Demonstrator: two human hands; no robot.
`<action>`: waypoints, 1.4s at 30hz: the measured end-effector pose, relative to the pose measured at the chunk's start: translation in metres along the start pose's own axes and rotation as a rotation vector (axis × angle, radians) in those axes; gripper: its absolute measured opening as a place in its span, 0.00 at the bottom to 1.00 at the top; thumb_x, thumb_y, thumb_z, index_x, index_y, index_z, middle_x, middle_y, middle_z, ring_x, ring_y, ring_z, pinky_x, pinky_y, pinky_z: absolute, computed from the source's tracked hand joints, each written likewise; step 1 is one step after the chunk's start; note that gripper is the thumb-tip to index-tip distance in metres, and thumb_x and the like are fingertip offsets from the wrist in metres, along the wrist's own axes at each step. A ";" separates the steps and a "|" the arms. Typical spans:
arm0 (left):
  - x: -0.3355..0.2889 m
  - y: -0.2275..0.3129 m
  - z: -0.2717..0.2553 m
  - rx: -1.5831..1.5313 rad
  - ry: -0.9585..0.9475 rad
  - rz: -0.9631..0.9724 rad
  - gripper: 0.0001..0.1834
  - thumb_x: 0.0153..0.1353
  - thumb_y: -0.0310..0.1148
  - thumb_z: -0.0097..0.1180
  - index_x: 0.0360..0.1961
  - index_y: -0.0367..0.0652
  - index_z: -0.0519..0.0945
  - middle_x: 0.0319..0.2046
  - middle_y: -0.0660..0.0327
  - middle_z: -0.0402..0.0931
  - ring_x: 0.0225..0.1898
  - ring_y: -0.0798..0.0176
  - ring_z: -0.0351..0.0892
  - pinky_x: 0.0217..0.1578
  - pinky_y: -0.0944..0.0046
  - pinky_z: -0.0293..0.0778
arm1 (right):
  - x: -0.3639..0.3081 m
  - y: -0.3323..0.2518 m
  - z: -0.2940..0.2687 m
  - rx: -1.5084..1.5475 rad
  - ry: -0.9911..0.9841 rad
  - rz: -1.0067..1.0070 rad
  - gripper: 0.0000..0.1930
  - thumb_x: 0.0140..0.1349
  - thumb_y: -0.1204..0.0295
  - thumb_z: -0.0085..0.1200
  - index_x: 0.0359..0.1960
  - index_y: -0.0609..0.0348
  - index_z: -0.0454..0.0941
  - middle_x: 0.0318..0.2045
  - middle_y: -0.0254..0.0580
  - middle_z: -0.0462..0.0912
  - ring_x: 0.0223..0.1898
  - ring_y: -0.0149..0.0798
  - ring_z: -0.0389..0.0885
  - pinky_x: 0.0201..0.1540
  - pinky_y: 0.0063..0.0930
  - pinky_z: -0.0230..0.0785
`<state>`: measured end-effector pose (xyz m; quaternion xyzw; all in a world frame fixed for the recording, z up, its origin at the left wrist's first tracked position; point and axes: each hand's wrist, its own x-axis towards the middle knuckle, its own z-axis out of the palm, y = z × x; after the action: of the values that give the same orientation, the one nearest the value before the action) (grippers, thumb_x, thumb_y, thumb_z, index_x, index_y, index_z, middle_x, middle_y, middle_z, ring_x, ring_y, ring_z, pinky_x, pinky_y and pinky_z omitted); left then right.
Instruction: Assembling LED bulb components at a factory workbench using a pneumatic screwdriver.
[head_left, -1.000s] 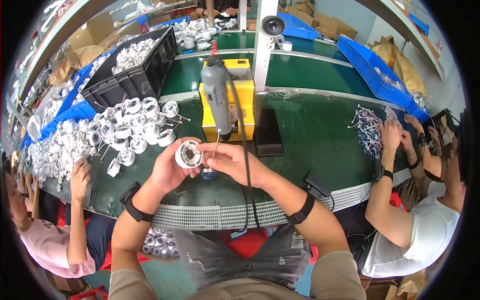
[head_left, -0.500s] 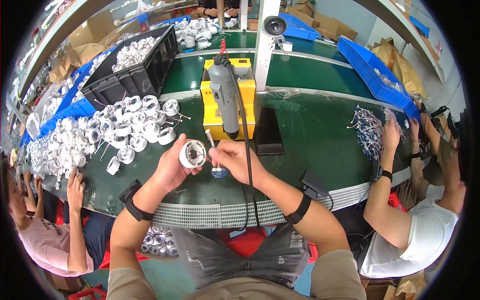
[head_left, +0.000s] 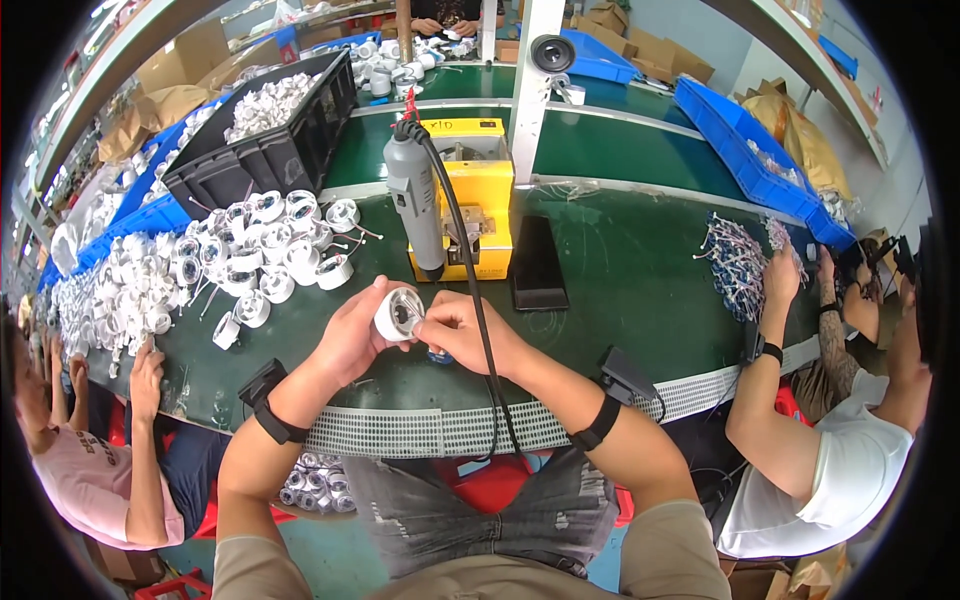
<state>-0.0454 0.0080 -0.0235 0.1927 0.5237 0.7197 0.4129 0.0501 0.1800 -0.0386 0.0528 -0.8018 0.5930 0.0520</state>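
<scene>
My left hand (head_left: 350, 338) is closed round the side of a white ring-shaped housing (head_left: 392, 316), its open face turned toward my right hand. The fingertips of my right hand (head_left: 463, 330) are pinched together at the housing's rim. Below those fingers shows a small blue part (head_left: 438, 357), mostly hidden by the hand; it looks like a little circuit board with wires. A grey electric screwdriver (head_left: 413, 195) hangs just beyond both hands, in front of a yellow machine (head_left: 480, 190).
Many white housings (head_left: 262, 262) with wires are heaped at left, by a black crate (head_left: 250, 150). A black phone (head_left: 538, 262) lies right of the machine. Wired blue boards (head_left: 735, 270) are piled at right, near a co-worker's hand (head_left: 783, 272). Another co-worker's hand (head_left: 148, 375) rests at left.
My right hand has come to the housing's rim, and the white stick it held no longer shows clearly. The housing has turned and shifted slightly right. The hanging screwdriver has swung left.
</scene>
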 end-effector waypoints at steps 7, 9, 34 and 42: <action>-0.001 0.000 0.002 0.035 -0.044 -0.002 0.26 0.73 0.47 0.33 0.55 0.35 0.71 0.39 0.56 0.78 0.36 0.62 0.80 0.33 0.65 0.77 | 0.000 -0.005 -0.001 -0.054 0.036 -0.049 0.12 0.59 0.66 0.52 0.25 0.63 0.81 0.25 0.40 0.74 0.26 0.34 0.74 0.31 0.28 0.65; -0.002 -0.001 0.002 0.038 -0.060 -0.002 0.26 0.73 0.47 0.32 0.55 0.35 0.70 0.39 0.55 0.78 0.36 0.62 0.80 0.33 0.65 0.77 | 0.000 -0.006 -0.001 -0.102 0.076 -0.104 0.13 0.58 0.63 0.51 0.25 0.58 0.83 0.22 0.44 0.76 0.27 0.41 0.77 0.33 0.33 0.67; -0.001 -0.002 0.002 0.007 -0.128 -0.010 0.25 0.72 0.44 0.38 0.61 0.36 0.66 0.46 0.59 0.75 0.45 0.65 0.78 0.44 0.63 0.78 | 0.002 -0.005 -0.001 -0.152 0.147 -0.117 0.10 0.58 0.67 0.54 0.26 0.62 0.77 0.28 0.47 0.73 0.35 0.46 0.74 0.36 0.38 0.67; -0.001 0.005 -0.001 -0.077 -0.017 0.050 0.23 0.72 0.41 0.40 0.62 0.38 0.66 0.47 0.60 0.75 0.47 0.65 0.78 0.47 0.61 0.78 | -0.003 -0.021 -0.019 -0.588 0.479 -0.451 0.14 0.50 0.76 0.64 0.39 0.58 0.77 0.33 0.45 0.75 0.34 0.42 0.79 0.36 0.30 0.72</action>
<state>-0.0476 0.0057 -0.0189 0.1959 0.4870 0.7479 0.4063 0.0565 0.1925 -0.0131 0.0704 -0.8702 0.3089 0.3774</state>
